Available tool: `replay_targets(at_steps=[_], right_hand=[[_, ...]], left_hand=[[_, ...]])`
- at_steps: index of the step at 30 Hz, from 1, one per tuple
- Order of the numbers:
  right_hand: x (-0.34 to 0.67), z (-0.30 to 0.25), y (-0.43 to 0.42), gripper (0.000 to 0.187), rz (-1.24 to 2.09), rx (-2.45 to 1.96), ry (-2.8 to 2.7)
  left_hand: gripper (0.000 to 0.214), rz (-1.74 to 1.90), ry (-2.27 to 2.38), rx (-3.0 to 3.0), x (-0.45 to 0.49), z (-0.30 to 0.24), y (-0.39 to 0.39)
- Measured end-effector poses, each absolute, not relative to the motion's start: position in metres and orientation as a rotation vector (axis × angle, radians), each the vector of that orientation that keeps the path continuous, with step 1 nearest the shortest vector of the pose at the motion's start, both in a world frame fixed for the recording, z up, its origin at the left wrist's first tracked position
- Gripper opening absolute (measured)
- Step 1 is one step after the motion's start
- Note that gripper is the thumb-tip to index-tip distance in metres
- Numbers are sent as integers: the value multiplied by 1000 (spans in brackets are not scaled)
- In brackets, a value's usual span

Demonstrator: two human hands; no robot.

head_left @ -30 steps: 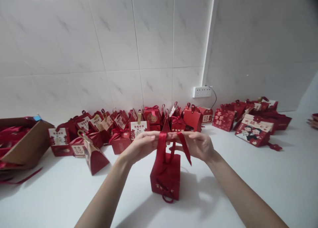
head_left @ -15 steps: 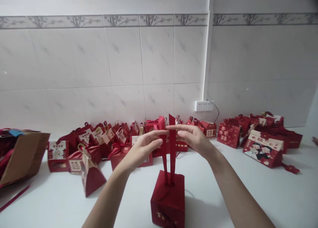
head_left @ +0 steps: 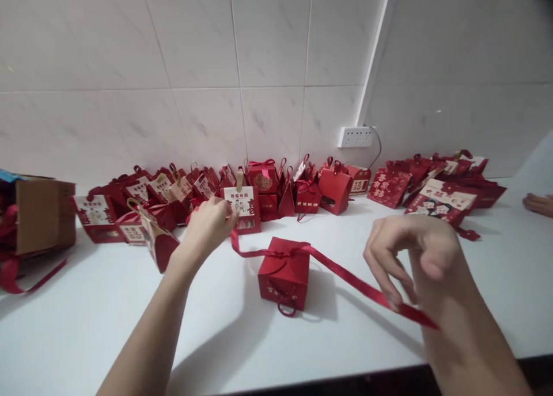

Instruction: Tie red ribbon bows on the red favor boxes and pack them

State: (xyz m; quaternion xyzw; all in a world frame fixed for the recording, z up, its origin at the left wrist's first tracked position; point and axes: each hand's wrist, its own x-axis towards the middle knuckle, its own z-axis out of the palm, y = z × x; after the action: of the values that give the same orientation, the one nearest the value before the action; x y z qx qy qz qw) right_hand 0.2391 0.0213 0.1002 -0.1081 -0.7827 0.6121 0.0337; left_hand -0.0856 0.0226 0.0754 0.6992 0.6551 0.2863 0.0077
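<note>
A small red gift box stands on the white counter in front of me, a red ribbon crossing its top. My left hand is closed on the ribbon's left end, pulled out to the left of the box. My right hand pinches the ribbon's right end near the counter's front edge, to the right of the box. The ribbon runs taut from each hand to the box top.
Several red gift boxes and bags line the tiled wall. An open cardboard box with red ribbons sits at the left. More flat red bags lie at the right, under a wall socket. Another person's hand rests at the far right.
Both hands held the two ribbon ends up together above the box; they have since pulled apart sideways and downward, drawing the ribbon tight across the box top.
</note>
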Motion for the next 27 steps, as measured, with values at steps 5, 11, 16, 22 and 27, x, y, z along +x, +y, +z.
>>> replay_targets(at_steps=[5, 11, 16, 22, 27], right_hand=[[215, 55, 23, 48, 1497, -1224, -2293], [180, 37, 34, 38, 1138, -1359, -2533], [175, 30, 53, 39, 1391, -1129, -2453], [182, 9, 47, 36, 1757, -869, -2052], [191, 4, 49, 35, 1878, -788, -2082]], left_hand=[[49, 309, 1432, 2074, -72, 41, 19], [51, 262, 1224, 1837, -66, 22, 19], [48, 351, 1210, 1792, -76, 19, 15], [40, 414, 1035, 1607, -83, 19, 15], [40, 403, 1003, 1605, -88, 10, 22]])
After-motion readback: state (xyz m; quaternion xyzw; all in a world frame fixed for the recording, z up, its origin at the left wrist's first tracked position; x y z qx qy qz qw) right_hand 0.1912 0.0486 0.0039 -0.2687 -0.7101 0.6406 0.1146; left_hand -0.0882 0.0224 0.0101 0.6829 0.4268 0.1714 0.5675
